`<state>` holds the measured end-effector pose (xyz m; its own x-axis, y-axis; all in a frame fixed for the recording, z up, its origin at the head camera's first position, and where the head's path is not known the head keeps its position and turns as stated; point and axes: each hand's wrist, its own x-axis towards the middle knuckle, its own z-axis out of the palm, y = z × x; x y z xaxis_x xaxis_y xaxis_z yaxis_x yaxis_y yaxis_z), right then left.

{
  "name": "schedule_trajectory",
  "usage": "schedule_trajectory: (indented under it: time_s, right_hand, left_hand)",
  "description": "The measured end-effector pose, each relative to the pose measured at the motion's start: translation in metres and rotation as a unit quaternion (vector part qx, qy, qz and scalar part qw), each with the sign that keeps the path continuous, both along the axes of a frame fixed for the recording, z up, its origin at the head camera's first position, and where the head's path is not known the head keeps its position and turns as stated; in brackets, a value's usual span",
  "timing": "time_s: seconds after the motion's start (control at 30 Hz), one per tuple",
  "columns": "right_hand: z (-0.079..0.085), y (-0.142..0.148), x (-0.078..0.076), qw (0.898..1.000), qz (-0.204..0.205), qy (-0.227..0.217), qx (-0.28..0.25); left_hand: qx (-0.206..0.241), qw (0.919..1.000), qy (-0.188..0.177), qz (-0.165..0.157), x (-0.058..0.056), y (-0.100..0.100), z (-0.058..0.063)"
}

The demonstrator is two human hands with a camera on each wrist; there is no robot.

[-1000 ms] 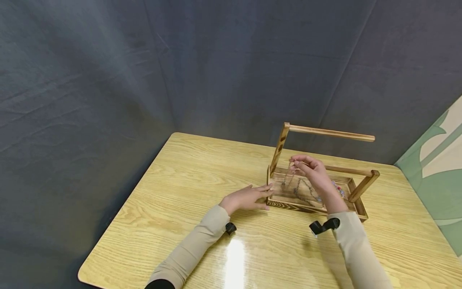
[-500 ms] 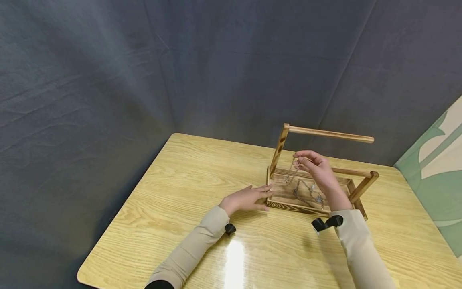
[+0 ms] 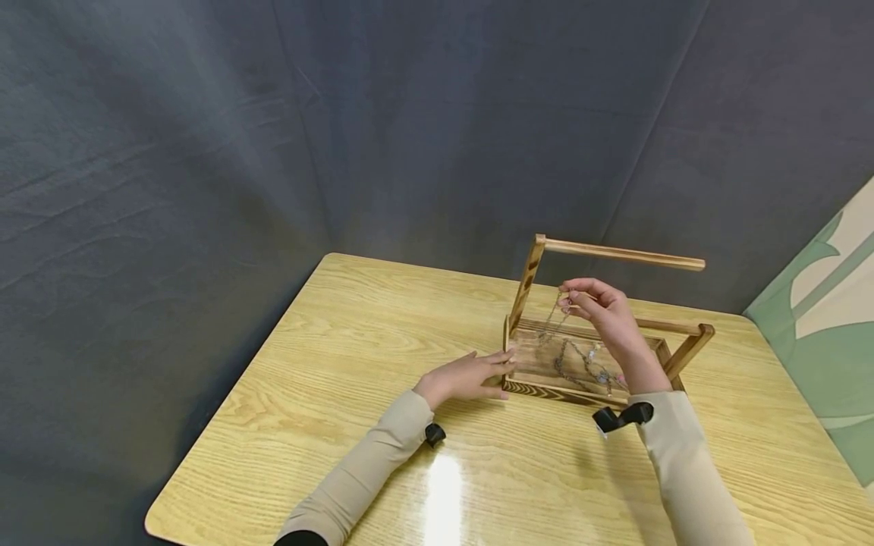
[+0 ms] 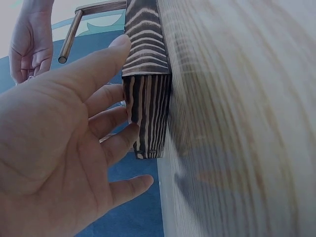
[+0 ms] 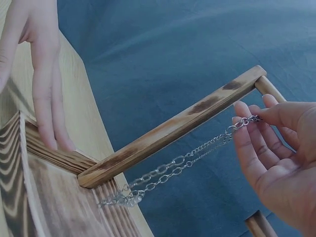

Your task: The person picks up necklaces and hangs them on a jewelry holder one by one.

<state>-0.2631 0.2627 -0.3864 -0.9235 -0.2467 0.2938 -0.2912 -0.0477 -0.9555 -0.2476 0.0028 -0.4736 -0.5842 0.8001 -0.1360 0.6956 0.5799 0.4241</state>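
My right hand (image 3: 611, 322) pinches one end of a silver chain necklace or bracelet (image 5: 165, 170) between thumb and fingertips. The chain hangs in a long loop, its lower end over the left part of a wooden jewelry stand's tray (image 3: 549, 392). My left hand (image 3: 467, 376) rests at the tray's left end, its spread fingers touching the end wall (image 4: 147, 113). More chain jewelry (image 3: 561, 365) lies in the tray, partly hidden behind my right wrist. In the right wrist view, the stand's left post (image 5: 173, 131) rises close beside the hanging chain.
A long upper bar (image 3: 624, 254) juts right from the left post, above and behind my right hand. The lower bar (image 3: 672, 327) runs to a shorter post (image 3: 690, 350) at the right. Behind the wooden table (image 3: 341, 341) hangs a dark curtain (image 3: 437, 136).
My right hand has risen slightly and moved to the right, drawing the chain up with it. The left hand stays at the tray's end.
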Motion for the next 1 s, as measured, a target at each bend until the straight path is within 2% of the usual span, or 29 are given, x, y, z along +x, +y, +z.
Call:
schedule_trajectory:
  time_s: [1.0]
  right_hand:
    - [0.014,0.011,-0.005,0.999,-0.037,0.015,-0.014]
  left_hand:
    - [0.004,1.0000,-0.003,-0.004,-0.001,-0.001,-0.002]
